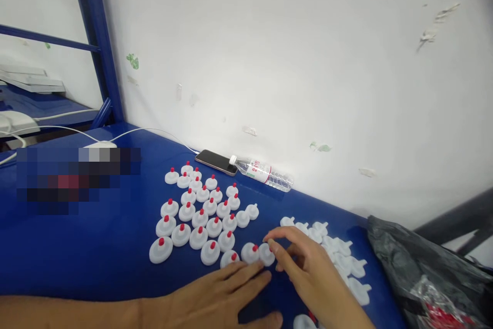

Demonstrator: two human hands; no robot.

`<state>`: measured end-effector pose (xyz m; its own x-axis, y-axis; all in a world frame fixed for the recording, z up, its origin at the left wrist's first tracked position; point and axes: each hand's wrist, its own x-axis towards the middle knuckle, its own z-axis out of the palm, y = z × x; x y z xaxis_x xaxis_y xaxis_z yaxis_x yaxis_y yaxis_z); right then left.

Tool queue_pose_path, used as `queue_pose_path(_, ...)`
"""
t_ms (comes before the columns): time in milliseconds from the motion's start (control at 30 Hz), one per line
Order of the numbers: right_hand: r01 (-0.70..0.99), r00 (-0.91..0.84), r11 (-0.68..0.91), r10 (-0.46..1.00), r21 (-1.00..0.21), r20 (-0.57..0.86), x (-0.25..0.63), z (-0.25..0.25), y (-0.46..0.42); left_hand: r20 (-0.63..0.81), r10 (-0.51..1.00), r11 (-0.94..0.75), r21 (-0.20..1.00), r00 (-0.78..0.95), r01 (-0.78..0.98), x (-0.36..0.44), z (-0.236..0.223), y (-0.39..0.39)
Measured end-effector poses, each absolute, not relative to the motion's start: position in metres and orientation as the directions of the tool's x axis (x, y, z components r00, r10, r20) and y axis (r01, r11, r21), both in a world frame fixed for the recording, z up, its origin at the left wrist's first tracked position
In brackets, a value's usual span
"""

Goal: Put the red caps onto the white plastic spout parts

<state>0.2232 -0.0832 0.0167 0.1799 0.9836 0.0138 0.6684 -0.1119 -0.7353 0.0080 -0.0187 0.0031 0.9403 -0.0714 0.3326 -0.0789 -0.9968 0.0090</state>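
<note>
My left hand (227,293) lies low over the blue table, fingers stretched out and apart. Its fingertips are beside or on the near edges of white round lids (250,253) with red tips; touching cannot be told for certain. With thumb and forefinger, my right hand (308,262) pinches the small red cap (271,250) on top of a white round lid (266,255). Left of it, many similar red-capped lids (200,217) stand in loose rows. White lids with bare spouts (342,262) lie to the right, partly hidden by my right hand.
A phone (216,161) on a white cable and a clear plastic bottle (265,172) lie by the wall. A black plastic bag (435,267) sits at the right. Another lid (304,322) shows at the bottom edge. A blue metal frame (96,36) rises at the left, near a pixelated patch.
</note>
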Motion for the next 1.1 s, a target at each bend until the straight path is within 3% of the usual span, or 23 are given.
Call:
queue_pose_path(267, 0.606, 0.126, -0.084, 0.992, -0.791, -0.008, 0.221, 0.015, -0.083, 0.331, 0.318, -0.948, 0.141, 0.888, 0.286, 0.012, -0.012, -0.028)
queue_pose_path(333, 0.534, 0.071, -0.064, 0.997, -0.843, -0.03, 0.217, 0.017, -0.084, 0.382, 0.327, -0.945, 0.15, 0.864, 0.291, 0.012, -0.007, -0.027)
queue_pose_path(433, 0.51, 0.024, -0.038, 0.999, -0.86, -0.029, 0.215, 0.018, -0.086, 0.434, 0.197, -0.98, 0.121, 0.879, 0.16, 0.013, -0.002, -0.023)
queue_pose_path(567, 0.707, 0.024, 0.09, 0.988, -0.701, 0.151, 0.218, 0.017, -0.087, 0.369, -0.028, -1.0, -0.008, 0.929, -0.027, 0.015, -0.003, -0.016)
queue_pose_path(633, 0.805, -0.063, 0.178, 0.974, -0.566, 0.218, 0.22, 0.016, -0.088, 0.273, 0.031, -0.999, 0.018, 0.961, 0.028, 0.014, -0.002, -0.016)
queue_pose_path(733, 0.855, -0.165, 0.224, 0.972, -0.468, 0.165, 0.221, 0.019, -0.09, 0.206, 0.17, -0.984, 0.083, 0.964, 0.156, 0.012, -0.001, -0.02)
queue_pose_path(933, 0.909, -0.209, 0.232, 0.973, -0.347, 0.102, 0.221, 0.022, -0.095, 0.237, 0.352, -0.936, 0.113, 0.905, 0.335, 0.011, -0.007, -0.031)
queue_pose_path(1100, 0.934, -0.238, 0.265, 0.962, -0.24, 0.137, 0.222, 0.02, -0.094, 0.265, 0.389, -0.921, 0.114, 0.882, 0.372, 0.014, -0.005, -0.033)
